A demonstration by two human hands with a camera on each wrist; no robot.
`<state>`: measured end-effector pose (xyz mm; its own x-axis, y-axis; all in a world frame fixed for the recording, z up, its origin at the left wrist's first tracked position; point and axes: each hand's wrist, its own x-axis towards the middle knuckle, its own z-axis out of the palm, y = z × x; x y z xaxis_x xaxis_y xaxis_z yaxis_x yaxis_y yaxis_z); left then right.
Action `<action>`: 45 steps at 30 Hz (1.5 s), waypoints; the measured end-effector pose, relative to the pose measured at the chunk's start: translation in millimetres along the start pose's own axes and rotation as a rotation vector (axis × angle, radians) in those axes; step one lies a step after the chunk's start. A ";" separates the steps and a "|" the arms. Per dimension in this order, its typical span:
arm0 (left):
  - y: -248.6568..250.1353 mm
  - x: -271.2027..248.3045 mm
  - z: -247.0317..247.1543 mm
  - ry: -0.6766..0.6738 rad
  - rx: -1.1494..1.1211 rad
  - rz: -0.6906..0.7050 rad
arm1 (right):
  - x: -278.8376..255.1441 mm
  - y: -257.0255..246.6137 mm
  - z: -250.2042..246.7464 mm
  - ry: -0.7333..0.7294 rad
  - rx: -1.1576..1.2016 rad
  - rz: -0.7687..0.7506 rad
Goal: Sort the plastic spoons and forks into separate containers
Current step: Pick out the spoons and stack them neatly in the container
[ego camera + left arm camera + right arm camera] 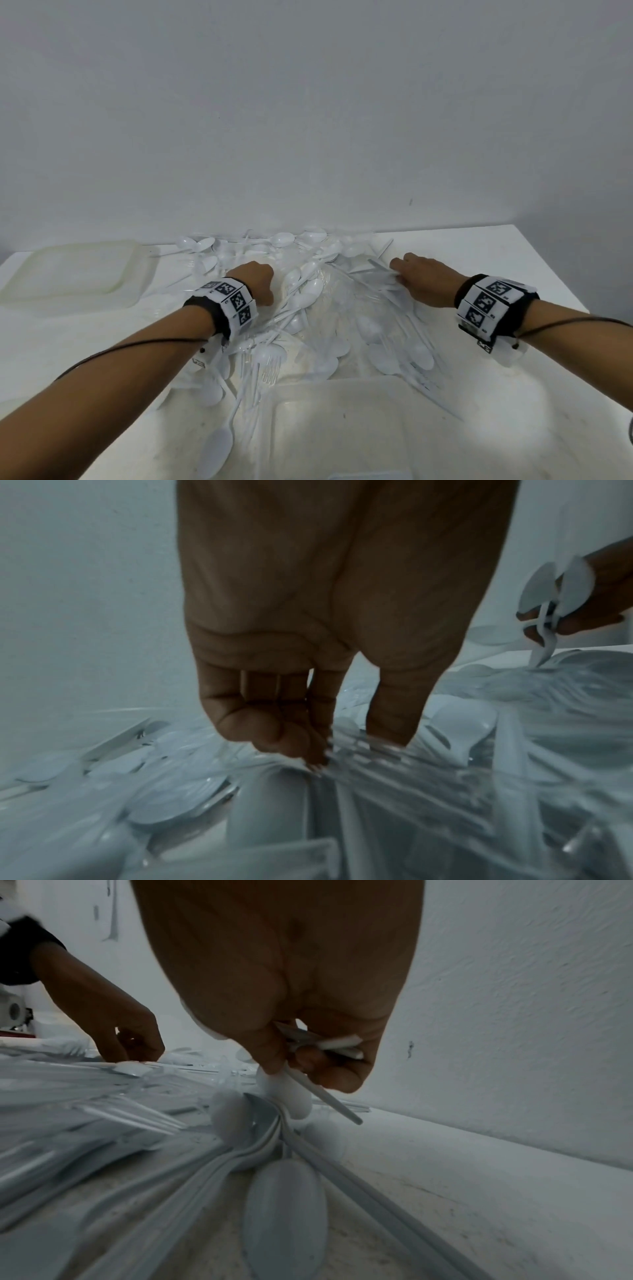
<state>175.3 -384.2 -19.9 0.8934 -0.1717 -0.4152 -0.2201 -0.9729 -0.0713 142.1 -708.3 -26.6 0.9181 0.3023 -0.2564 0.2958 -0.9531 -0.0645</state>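
Note:
A heap of white and clear plastic spoons and forks (308, 308) lies mid-table against the wall. My left hand (255, 281) reaches down into its left side. Its curled fingers and thumb (342, 748) close on a blurred clear utensil. I cannot tell whether it is a spoon or a fork. My right hand (416, 277) hovers at the heap's right side and grips a small bundle of white spoons (575, 585). Their handles (329, 1099) stick out below the curled fingers (274, 1058).
One translucent plastic container (68, 270) sits at the back left of the white table. A second one (342, 428) is at the front, close to me. The wall runs right behind the heap. The table's right edge (561, 274) is near my right wrist.

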 end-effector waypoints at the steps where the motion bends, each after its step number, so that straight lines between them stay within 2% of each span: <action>1: 0.4 -1.7 0.1 0.000 0.000 -0.007 | -0.8 -3.2 -0.4 -0.002 -0.008 0.007; 6: 3.4 -8.7 8.7 0.042 0.019 -0.041 | 0.9 -20.5 -3.0 -0.014 -0.019 0.009; 10: 0.4 -10.5 10.0 0.060 -0.097 -0.070 | 5.2 -32.1 -5.4 -0.024 0.008 -0.010; 19: 2.5 -8.7 12.6 0.077 -0.175 -0.086 | 12.7 -27.8 -4.3 0.005 0.066 0.028; 23: -3.6 1.1 4.1 0.176 -0.379 -0.084 | 10.8 -23.2 -2.6 0.081 0.192 0.048; 27: 0.4 3.5 -8.3 0.377 -0.457 0.028 | 9.1 -20.4 -3.6 0.169 0.243 0.092; 29: 9.2 4.4 -9.0 0.333 -0.469 0.150 | 6.5 -17.1 -4.0 0.194 0.273 0.113; 31: 19.5 8.7 -4.9 0.246 -0.425 0.194 | 2.4 -13.0 -4.0 0.193 0.306 0.143; 35: 36.8 26.1 5.2 0.253 -0.350 0.217 | -11.6 -3.9 -3.9 0.204 0.346 0.261; 38: 46.1 37.6 7.6 0.227 -0.319 0.185 | -23.6 3.7 -4.8 0.189 0.328 0.318; 41: 53.1 43.2 5.5 0.208 -0.267 0.133 | -34.3 12.4 -6.4 0.147 0.343 0.322; 45: 52.9 47.7 1.8 0.169 -0.227 0.137 | -43.0 21.0 -5.6 0.102 0.380 0.293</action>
<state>205.5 -443.6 -45.1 0.9181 -0.3085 -0.2486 -0.2669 -0.9453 0.1874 110.4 -741.3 -11.5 0.9750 0.0026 -0.2220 -0.0785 -0.9313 -0.3557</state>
